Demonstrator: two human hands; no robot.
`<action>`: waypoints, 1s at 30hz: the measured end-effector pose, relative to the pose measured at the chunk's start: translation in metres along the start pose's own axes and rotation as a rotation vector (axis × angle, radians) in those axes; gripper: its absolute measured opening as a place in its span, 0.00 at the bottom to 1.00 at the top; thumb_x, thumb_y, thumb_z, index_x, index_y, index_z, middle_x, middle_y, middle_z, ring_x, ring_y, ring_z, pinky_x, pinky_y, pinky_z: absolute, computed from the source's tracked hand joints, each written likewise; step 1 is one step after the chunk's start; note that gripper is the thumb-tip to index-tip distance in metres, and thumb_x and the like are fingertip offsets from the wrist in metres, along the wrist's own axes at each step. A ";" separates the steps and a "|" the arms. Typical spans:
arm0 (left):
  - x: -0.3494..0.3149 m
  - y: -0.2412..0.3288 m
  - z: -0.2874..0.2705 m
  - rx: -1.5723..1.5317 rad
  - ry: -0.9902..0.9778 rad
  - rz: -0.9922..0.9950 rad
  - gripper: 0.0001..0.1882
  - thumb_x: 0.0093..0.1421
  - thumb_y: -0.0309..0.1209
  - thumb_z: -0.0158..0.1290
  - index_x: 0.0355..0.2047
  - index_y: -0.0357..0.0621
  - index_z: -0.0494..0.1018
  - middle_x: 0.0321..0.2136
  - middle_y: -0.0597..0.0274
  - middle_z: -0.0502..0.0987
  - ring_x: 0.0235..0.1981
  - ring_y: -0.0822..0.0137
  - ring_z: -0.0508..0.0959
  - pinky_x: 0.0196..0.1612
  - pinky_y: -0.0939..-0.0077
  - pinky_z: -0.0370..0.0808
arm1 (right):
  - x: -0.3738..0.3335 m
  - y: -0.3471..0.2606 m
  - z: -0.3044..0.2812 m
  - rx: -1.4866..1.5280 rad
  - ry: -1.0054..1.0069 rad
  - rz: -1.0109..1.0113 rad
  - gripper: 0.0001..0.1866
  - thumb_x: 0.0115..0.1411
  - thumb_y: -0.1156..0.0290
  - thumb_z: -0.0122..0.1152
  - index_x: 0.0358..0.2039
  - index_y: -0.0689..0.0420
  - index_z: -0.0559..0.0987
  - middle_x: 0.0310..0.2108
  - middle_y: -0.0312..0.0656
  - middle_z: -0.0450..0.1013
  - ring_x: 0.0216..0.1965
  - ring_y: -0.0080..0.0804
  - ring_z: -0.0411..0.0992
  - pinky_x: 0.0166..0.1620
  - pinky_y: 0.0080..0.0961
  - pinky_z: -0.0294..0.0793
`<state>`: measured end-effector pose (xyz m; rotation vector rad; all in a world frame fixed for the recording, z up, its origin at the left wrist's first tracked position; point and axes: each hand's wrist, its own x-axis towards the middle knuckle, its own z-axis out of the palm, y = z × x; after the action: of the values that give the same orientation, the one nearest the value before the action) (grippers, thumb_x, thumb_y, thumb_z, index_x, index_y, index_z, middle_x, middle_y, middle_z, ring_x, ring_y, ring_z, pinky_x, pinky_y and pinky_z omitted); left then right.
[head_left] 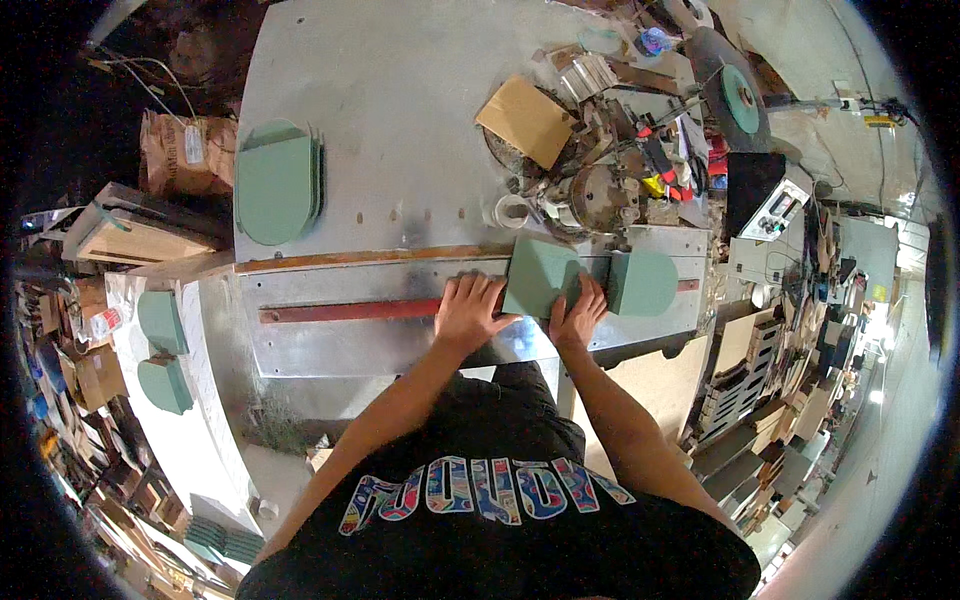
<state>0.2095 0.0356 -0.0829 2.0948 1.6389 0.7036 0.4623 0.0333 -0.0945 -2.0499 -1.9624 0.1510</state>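
Landmark = grey metal table [380, 120], largest thing in view, scuffed, fills the upper middle. Along its near edge: a long red-brown rail [350, 311] on a bright steel strip. On the table's far left part: a stack of green panels with rounded ends [277, 183]. On its far right part: a clutter of tools and machine parts, with a tan cardboard piece [525, 120] lying on top. Off its left side, on a lower white bench: two more green rounded pieces [162, 350].

Green square block [541, 276] sits at the table's near edge, right of centre, across the rail line. Second green piece with a rounded end [643, 283] just beside it on the right.

Left hand [468, 313]: flat on the rail, fingers spread, fingertips touching the block's left edge, not wrapped around anything. Right hand [578, 315]: palm down at the block's lower right corner, fingers pressing on it between the two green pieces, no closed grasp.
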 end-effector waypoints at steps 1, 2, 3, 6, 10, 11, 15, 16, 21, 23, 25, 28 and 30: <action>0.000 0.000 -0.001 0.008 0.017 0.009 0.42 0.52 0.64 0.68 0.59 0.49 0.76 0.48 0.55 0.78 0.53 0.49 0.77 0.57 0.50 0.72 | -0.001 0.001 0.001 0.001 0.003 -0.006 0.37 0.66 0.58 0.58 0.73 0.54 0.63 0.67 0.54 0.64 0.68 0.60 0.59 0.72 0.62 0.49; 0.000 0.000 -0.001 0.015 0.032 0.020 0.43 0.52 0.63 0.68 0.59 0.49 0.76 0.48 0.55 0.78 0.53 0.49 0.77 0.57 0.50 0.72 | -0.002 0.003 0.001 0.010 0.001 -0.010 0.37 0.66 0.58 0.58 0.73 0.53 0.63 0.67 0.54 0.64 0.68 0.60 0.59 0.72 0.62 0.49; 0.001 0.000 -0.001 0.027 0.031 0.019 0.44 0.52 0.63 0.68 0.61 0.48 0.75 0.49 0.55 0.78 0.53 0.50 0.77 0.57 0.50 0.72 | -0.001 0.004 0.001 0.018 0.001 -0.010 0.37 0.66 0.58 0.58 0.73 0.53 0.63 0.67 0.54 0.63 0.68 0.60 0.59 0.72 0.62 0.49; 0.002 0.002 -0.001 0.032 0.014 -0.003 0.48 0.51 0.63 0.69 0.64 0.48 0.73 0.49 0.54 0.78 0.53 0.50 0.77 0.57 0.50 0.72 | -0.002 0.005 0.003 0.000 -0.011 0.011 0.36 0.66 0.57 0.57 0.72 0.53 0.63 0.67 0.54 0.64 0.67 0.60 0.59 0.71 0.62 0.49; 0.005 0.003 -0.003 0.026 -0.024 -0.030 0.51 0.51 0.64 0.69 0.68 0.49 0.71 0.48 0.55 0.79 0.51 0.51 0.77 0.57 0.51 0.72 | 0.000 0.004 0.005 -0.021 -0.007 0.021 0.36 0.66 0.57 0.57 0.72 0.53 0.64 0.67 0.53 0.64 0.67 0.60 0.60 0.71 0.62 0.49; 0.005 0.004 -0.003 0.043 -0.028 -0.024 0.51 0.51 0.64 0.69 0.68 0.49 0.71 0.48 0.55 0.79 0.51 0.51 0.77 0.57 0.51 0.72 | 0.000 0.003 0.003 -0.019 -0.009 0.024 0.36 0.66 0.56 0.57 0.72 0.53 0.64 0.67 0.53 0.64 0.67 0.60 0.60 0.71 0.62 0.50; 0.007 0.005 -0.005 0.044 0.013 0.010 0.50 0.51 0.63 0.69 0.68 0.49 0.71 0.47 0.57 0.79 0.51 0.52 0.77 0.56 0.52 0.72 | 0.002 -0.001 -0.002 0.008 -0.015 0.020 0.36 0.65 0.56 0.58 0.72 0.53 0.63 0.67 0.53 0.64 0.67 0.60 0.60 0.71 0.62 0.50; 0.008 0.006 -0.006 0.062 0.013 0.015 0.49 0.51 0.62 0.69 0.68 0.49 0.71 0.47 0.58 0.79 0.51 0.52 0.77 0.57 0.52 0.72 | 0.002 -0.002 -0.002 0.018 -0.013 0.018 0.37 0.65 0.56 0.58 0.72 0.53 0.63 0.67 0.53 0.64 0.67 0.60 0.59 0.71 0.62 0.50; 0.008 0.009 -0.007 0.051 -0.046 -0.016 0.49 0.52 0.62 0.69 0.68 0.50 0.71 0.48 0.58 0.79 0.51 0.53 0.76 0.57 0.52 0.72 | 0.000 0.002 0.000 0.017 -0.019 0.034 0.36 0.66 0.55 0.58 0.72 0.53 0.63 0.68 0.54 0.63 0.67 0.60 0.59 0.71 0.62 0.51; 0.006 0.009 -0.001 0.080 -0.002 0.011 0.49 0.52 0.63 0.68 0.68 0.50 0.71 0.49 0.58 0.78 0.52 0.53 0.76 0.58 0.51 0.71 | -0.001 0.005 0.001 0.011 -0.025 0.039 0.36 0.66 0.56 0.58 0.72 0.52 0.63 0.68 0.54 0.63 0.67 0.60 0.59 0.71 0.63 0.51; 0.004 0.010 0.001 0.106 -0.073 -0.034 0.50 0.53 0.66 0.66 0.69 0.51 0.70 0.51 0.57 0.78 0.54 0.52 0.75 0.60 0.50 0.70 | -0.002 0.004 -0.003 0.011 -0.040 0.037 0.36 0.67 0.56 0.58 0.72 0.52 0.63 0.68 0.53 0.63 0.68 0.60 0.59 0.71 0.63 0.50; 0.005 0.012 0.001 0.112 -0.190 -0.091 0.52 0.54 0.69 0.63 0.71 0.52 0.67 0.54 0.55 0.77 0.58 0.51 0.74 0.63 0.49 0.68 | -0.001 0.011 0.007 -0.024 -0.053 0.054 0.38 0.67 0.54 0.60 0.73 0.52 0.62 0.71 0.52 0.61 0.68 0.61 0.60 0.71 0.64 0.51; 0.005 0.015 -0.001 0.140 -0.242 -0.107 0.54 0.54 0.71 0.62 0.73 0.52 0.66 0.56 0.54 0.77 0.60 0.50 0.73 0.65 0.49 0.67 | -0.005 0.010 0.005 0.010 -0.043 0.056 0.37 0.68 0.54 0.59 0.74 0.52 0.62 0.71 0.52 0.61 0.68 0.61 0.60 0.71 0.63 0.51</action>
<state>0.2216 0.0371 -0.0730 2.0733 1.6891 0.2956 0.4705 0.0287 -0.1029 -2.1133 -1.9258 0.2174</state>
